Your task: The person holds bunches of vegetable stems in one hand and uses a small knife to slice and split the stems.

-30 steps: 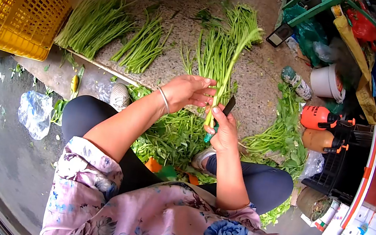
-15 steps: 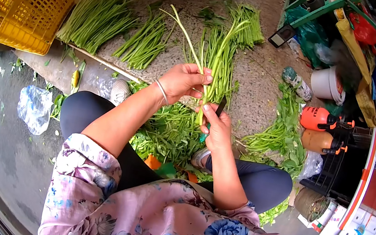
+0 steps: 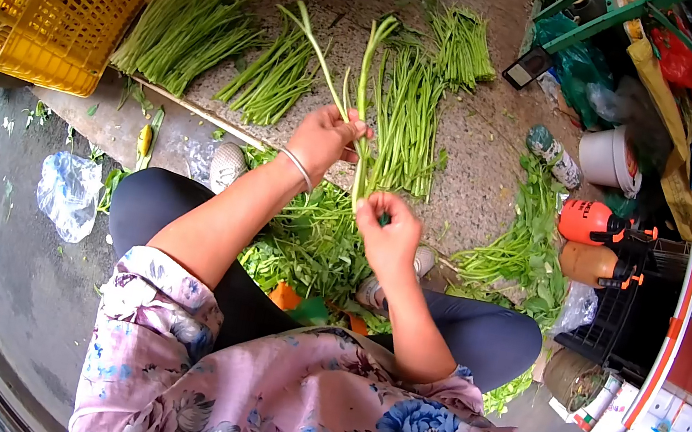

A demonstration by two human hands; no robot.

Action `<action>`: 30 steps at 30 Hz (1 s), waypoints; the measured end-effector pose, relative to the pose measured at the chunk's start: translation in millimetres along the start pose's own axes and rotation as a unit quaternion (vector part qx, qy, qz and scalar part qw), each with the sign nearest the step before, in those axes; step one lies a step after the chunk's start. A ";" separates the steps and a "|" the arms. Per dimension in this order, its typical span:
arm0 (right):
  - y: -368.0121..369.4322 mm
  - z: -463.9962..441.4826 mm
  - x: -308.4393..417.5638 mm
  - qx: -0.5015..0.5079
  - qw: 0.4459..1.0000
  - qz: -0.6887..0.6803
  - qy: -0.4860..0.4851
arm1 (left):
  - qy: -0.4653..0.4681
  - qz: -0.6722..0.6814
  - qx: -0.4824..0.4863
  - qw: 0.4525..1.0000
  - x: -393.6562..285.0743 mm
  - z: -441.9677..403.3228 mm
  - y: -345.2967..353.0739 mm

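Note:
Green stalks (image 3: 368, 81) rise from my left hand (image 3: 322, 142), whose fingers are closed around them; one pale stalk leans left, a thicker one stands nearly straight. At their lower end my right hand (image 3: 388, 231) pinches the stalks between thumb and fingers. No knife blade shows in it from this angle. Beyond my hands a bundle of cut stalks (image 3: 408, 125) lies on the stone slab (image 3: 486, 157). Two more bundles, a large one (image 3: 188, 35) and a smaller one (image 3: 273, 78), lie to the left. Leafy greens (image 3: 304, 241) are heaped between my legs.
A yellow crate (image 3: 78, 2) stands at the upper left, above a clear plastic bag (image 3: 67, 195). On the right are more greens (image 3: 527, 239), a white bucket (image 3: 608, 156), a red spray bottle (image 3: 584, 219), an orange one (image 3: 588, 263) and a green metal frame (image 3: 596, 29).
Both hands have shifted slightly left with the stalks, which have spread apart at the top. The dark blade seen earlier by my right hand no longer shows.

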State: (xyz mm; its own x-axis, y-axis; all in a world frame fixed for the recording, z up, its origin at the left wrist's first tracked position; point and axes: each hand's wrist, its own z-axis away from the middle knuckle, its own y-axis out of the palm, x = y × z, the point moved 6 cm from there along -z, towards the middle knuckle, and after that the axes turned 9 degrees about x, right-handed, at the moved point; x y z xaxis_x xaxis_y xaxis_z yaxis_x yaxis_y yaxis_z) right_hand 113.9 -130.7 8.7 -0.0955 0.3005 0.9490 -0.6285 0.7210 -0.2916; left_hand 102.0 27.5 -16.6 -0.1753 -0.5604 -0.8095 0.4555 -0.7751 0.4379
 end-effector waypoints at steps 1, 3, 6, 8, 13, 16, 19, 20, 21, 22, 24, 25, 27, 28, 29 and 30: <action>3.4 13.6 1.7 0.017 0.999 0.035 -0.014 | 0.003 -0.014 -0.003 1.000 -8.5 -0.7 -1.7; 1.1 35.1 4.1 0.039 0.998 0.007 -0.058 | -0.010 -0.011 0.033 0.999 -16.7 2.8 1.3; -16.3 44.0 -17.5 0.097 0.991 -0.019 -0.086 | -0.043 0.096 0.051 0.993 -14.9 11.1 9.0; -27.9 32.4 -33.3 0.055 0.983 -0.177 0.002 | -0.058 0.091 0.064 0.992 -12.7 14.7 12.7; -14.2 -25.6 -7.8 0.092 0.959 -0.266 0.038 | -0.073 0.064 0.105 0.990 -2.2 14.7 18.3; -0.9 -46.1 -2.1 0.086 0.959 -0.269 0.016 | -0.065 0.058 0.123 0.989 -1.3 15.8 22.1; 5.1 -55.8 -2.1 0.071 0.954 -0.293 -0.003 | -0.066 0.062 0.131 0.987 1.2 15.7 22.6; 2.3 -57.6 -8.7 0.043 0.966 -0.256 -0.024 | -0.064 0.063 0.130 0.987 2.1 15.3 21.2; 0.0 -58.2 -6.2 0.015 0.975 -0.218 -0.045 | -0.062 0.064 0.128 0.988 2.6 14.9 19.5; -7.5 -55.1 -0.8 0.001 0.994 -0.093 -0.055 | -0.062 0.065 0.126 0.988 2.4 14.4 18.2; -15.9 -54.5 -3.6 -0.076 0.991 -0.091 -0.057 | -0.070 0.032 0.120 0.990 2.4 13.4 16.5; -23.5 -56.4 -8.3 -0.118 0.986 -0.110 -0.046 | -0.071 0.034 0.120 0.990 3.8 14.7 15.9; -28.8 -61.9 1.6 -0.083 0.991 -0.064 -0.081 | -0.061 -0.062 0.088 0.992 3.4 15.1 10.8; -28.6 -63.6 10.5 -0.050 0.992 -0.019 -0.115 | -0.062 -0.061 0.088 0.992 8.1 12.8 7.9; -32.4 -65.7 11.4 -0.051 0.992 -0.018 -0.112 | -0.013 -0.191 0.073 0.979 10.5 9.1 1.9; -32.7 -72.8 6.5 -0.021 0.997 -0.039 -0.063 | 0.038 -0.318 0.058 0.946 7.7 8.2 0.6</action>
State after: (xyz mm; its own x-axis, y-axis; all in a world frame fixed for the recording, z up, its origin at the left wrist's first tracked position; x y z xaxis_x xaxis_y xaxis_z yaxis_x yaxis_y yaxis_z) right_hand 190.0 -106.9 15.6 -0.1458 0.1626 0.9759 -0.6051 0.7658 -0.2180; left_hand 93.8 20.3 -19.4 -0.3171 0.0491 -0.9471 0.1788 -0.9777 -0.1105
